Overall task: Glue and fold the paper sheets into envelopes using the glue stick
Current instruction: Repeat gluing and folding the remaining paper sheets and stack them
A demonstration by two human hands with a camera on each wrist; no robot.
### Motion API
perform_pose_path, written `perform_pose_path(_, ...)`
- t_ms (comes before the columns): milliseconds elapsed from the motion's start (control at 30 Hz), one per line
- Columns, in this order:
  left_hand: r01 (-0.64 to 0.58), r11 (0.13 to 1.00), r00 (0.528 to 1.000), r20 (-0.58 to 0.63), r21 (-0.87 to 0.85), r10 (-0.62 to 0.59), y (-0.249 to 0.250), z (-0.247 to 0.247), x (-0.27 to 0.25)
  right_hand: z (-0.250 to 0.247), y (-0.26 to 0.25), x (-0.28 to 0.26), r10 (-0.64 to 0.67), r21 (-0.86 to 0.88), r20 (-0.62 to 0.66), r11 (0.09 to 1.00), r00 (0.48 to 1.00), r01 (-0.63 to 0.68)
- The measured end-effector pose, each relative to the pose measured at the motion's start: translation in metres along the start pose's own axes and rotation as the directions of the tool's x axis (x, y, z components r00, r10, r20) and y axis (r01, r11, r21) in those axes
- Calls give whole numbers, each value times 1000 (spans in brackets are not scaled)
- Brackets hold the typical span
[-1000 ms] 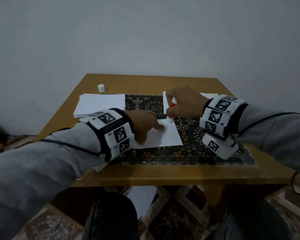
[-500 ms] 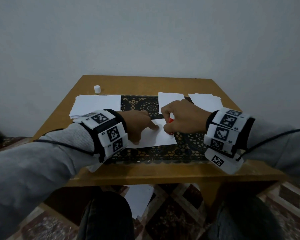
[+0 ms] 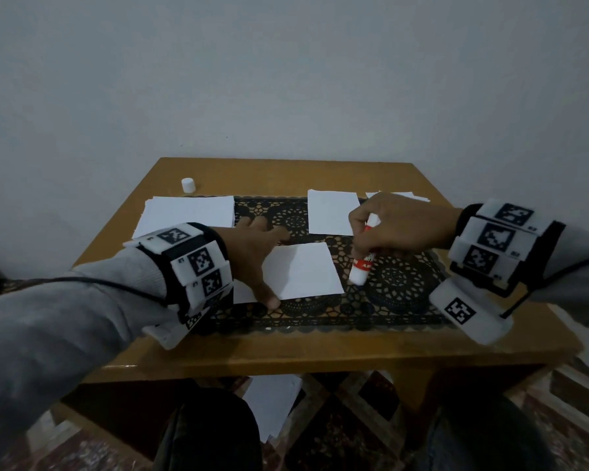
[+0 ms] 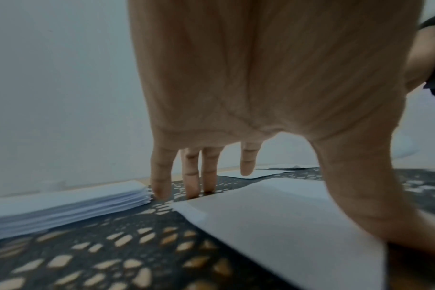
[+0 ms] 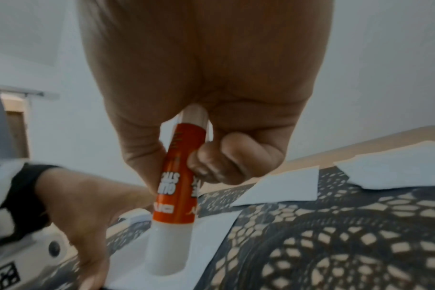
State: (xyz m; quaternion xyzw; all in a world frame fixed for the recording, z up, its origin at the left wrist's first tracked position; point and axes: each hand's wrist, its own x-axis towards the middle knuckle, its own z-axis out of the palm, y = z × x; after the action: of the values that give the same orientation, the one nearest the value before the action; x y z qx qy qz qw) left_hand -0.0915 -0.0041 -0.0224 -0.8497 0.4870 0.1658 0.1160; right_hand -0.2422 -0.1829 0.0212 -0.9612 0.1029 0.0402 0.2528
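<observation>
A white paper sheet (image 3: 303,270) lies flat on the black lace mat (image 3: 398,290). My left hand (image 3: 259,256) is spread flat over the sheet's left edge, thumb on its near corner. The fingertips (image 4: 191,190) rest on the mat just past the sheet (image 4: 286,215). My right hand (image 3: 395,226) grips a red and white glue stick (image 3: 363,266), tilted, just right of the sheet and off the paper. In the right wrist view the glue stick (image 5: 179,186) sits between thumb and curled fingers, with its white end low over the sheet's corner (image 5: 206,235).
A stack of blank sheets (image 3: 187,214) lies at the back left, with the white glue cap (image 3: 187,185) behind it. A folded white piece (image 3: 332,212) and more paper (image 3: 398,195) lie at the back right. The wooden table edge (image 3: 320,355) is near; paper (image 3: 272,402) lies on the floor.
My right hand has carried the glue stick off the sheet's top edge to the right of the sheet. My left hand has spread flatter, its thumb now at the near corner.
</observation>
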Motion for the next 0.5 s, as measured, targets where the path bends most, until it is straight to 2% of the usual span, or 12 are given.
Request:
perform_pose_path(167, 64, 998, 998, 15, -1, -64, -4, -3, 4, -8, 5, -2, 28, 47, -41, 999, 999, -26)
perform_pose_path(333, 53, 985, 999, 20, -161, -51, -8, -7, 6, -1, 8, -5, 42, 51, -48, 998, 998, -40)
perform_pose_path(400, 40, 965, 998, -32, -260, -50, -9, -8, 7, -1, 7, -4, 47, 72, -59, 997, 997, -43)
perform_pose_path(500, -3, 948, 976, -206, -317, -66, -8, -11, 8, -4, 5, 0, 45, 101, -78, 994, 996, -37)
